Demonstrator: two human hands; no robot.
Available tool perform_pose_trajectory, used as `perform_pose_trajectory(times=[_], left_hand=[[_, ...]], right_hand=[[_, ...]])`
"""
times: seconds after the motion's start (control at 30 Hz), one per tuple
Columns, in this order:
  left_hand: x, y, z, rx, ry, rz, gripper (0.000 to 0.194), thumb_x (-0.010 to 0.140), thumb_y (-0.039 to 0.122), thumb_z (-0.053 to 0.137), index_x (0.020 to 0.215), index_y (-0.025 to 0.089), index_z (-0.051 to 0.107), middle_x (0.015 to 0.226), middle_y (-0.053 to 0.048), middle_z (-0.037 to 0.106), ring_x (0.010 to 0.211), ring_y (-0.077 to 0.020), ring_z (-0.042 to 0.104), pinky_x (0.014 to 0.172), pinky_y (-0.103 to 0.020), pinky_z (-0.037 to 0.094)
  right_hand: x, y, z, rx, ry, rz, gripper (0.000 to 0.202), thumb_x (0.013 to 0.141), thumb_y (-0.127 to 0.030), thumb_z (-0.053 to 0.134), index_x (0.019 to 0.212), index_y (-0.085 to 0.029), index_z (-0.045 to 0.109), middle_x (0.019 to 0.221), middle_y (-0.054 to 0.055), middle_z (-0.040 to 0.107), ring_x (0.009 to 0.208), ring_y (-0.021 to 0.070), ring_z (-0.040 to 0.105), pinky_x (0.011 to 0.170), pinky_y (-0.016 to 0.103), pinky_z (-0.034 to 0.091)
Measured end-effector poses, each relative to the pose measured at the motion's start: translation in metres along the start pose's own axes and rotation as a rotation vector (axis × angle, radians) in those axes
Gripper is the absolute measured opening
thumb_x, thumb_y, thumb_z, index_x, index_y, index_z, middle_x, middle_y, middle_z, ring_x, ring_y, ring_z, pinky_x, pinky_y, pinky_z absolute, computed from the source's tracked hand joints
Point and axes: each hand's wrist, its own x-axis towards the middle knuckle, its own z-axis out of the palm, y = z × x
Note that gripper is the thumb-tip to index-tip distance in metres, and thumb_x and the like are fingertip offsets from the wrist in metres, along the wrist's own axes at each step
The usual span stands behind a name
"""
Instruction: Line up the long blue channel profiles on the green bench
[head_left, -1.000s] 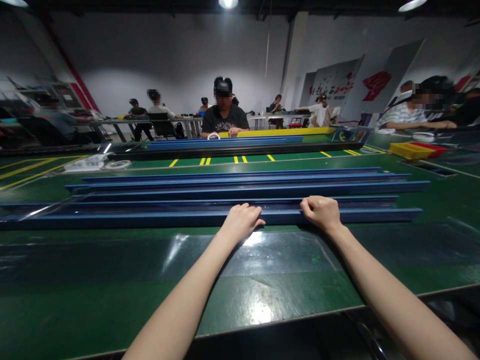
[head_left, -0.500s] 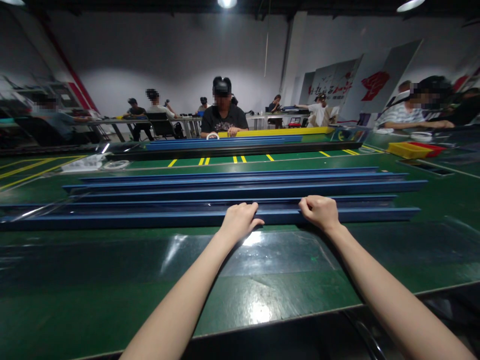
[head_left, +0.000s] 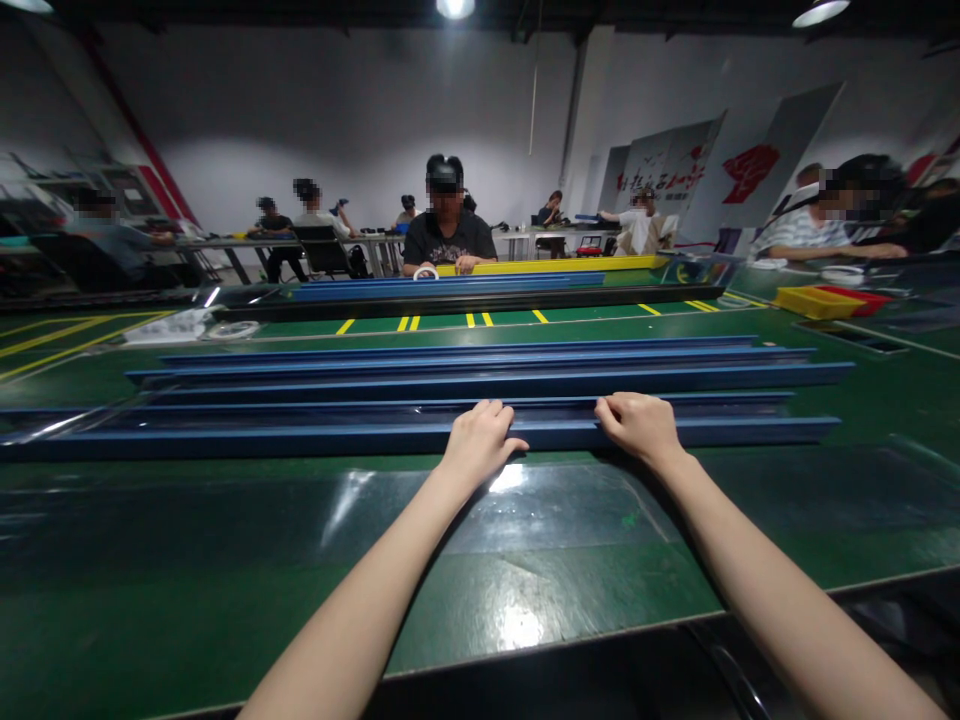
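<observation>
Several long blue strips lie side by side across the green table (head_left: 225, 560). My left hand (head_left: 480, 441) rests on the nearest blue strip (head_left: 300, 438), fingers curled over its top edge. My right hand (head_left: 639, 425) grips the same strip a little to the right, fingers folded over it. Clear film (head_left: 570, 505) lies on the table just in front of the strip, under my wrists.
More blue strips (head_left: 450, 380) lie beyond the near one. A person (head_left: 448, 235) sits opposite behind blue and yellow strips (head_left: 555, 265). A yellow tray (head_left: 821, 300) stands at the far right, clear plastic (head_left: 169, 325) at the far left. Other people sit at tables behind.
Almost nothing has moved. Both hands stay on the nearest blue strip; the view has shifted very slightly.
</observation>
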Motion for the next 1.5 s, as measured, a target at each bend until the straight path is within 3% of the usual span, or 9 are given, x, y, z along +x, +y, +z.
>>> perform_pose_trajectory(times=[0.2,0.4,0.5,0.9,1.23,1.5], left_hand=[[-0.001,0.0,0.001,0.013,-0.006,0.009,0.027,0.075,0.044,0.055,0.081,0.019,0.05,0.085,-0.003,0.054,0.084,-0.0173,0.048,0.066,-0.026,0.04],[-0.001,0.0,0.001,0.023,-0.003,0.01,0.028,0.075,0.045,0.055,0.083,0.019,0.051,0.086,-0.003,0.054,0.084,-0.0175,0.048,0.066,-0.026,0.04],[-0.001,0.0,0.001,0.028,0.0,0.012,0.028,0.075,0.046,0.054,0.083,0.019,0.051,0.086,-0.003,0.054,0.084,-0.0177,0.048,0.065,-0.026,0.04],[-0.002,-0.006,-0.003,0.077,-0.003,0.092,0.037,0.073,0.052,0.052,0.082,0.016,0.051,0.081,-0.006,0.057,0.083,-0.0201,0.05,0.065,-0.028,0.036],[-0.005,-0.018,-0.006,0.083,0.002,0.068,0.04,0.076,0.055,0.045,0.08,0.016,0.052,0.081,-0.006,0.059,0.081,-0.0191,0.052,0.063,-0.027,0.035],[-0.005,-0.02,0.001,0.08,0.006,0.062,0.039,0.077,0.054,0.045,0.08,0.016,0.053,0.082,-0.005,0.06,0.079,-0.0183,0.053,0.062,-0.026,0.035]], right_hand=[[0.0,-0.007,-0.004,-0.043,-0.025,-0.161,0.044,0.084,-0.039,0.032,0.056,-0.017,0.058,0.059,0.004,0.06,0.052,0.0106,0.049,0.047,0.024,0.018],[0.001,-0.033,-0.004,0.036,-0.048,-0.446,0.04,0.086,-0.041,0.031,0.069,-0.015,0.056,0.066,0.005,0.059,0.061,0.0124,0.05,0.055,0.024,0.026],[0.001,-0.041,-0.004,0.097,-0.088,-0.508,0.037,0.086,-0.042,0.032,0.072,-0.015,0.053,0.068,0.005,0.059,0.063,0.0131,0.05,0.057,0.024,0.028],[0.006,-0.036,-0.015,0.119,-0.172,-0.451,0.039,0.083,-0.044,0.034,0.065,-0.017,0.054,0.065,0.006,0.06,0.058,0.0132,0.05,0.052,0.025,0.022],[0.0,0.004,-0.015,0.11,-0.196,-0.287,0.038,0.077,-0.05,0.038,0.061,-0.018,0.053,0.062,0.005,0.059,0.056,0.0146,0.05,0.051,0.024,0.023],[-0.002,0.008,-0.013,0.144,-0.2,-0.299,0.037,0.08,-0.047,0.035,0.064,-0.018,0.052,0.066,0.005,0.059,0.061,0.0152,0.051,0.056,0.024,0.027]])
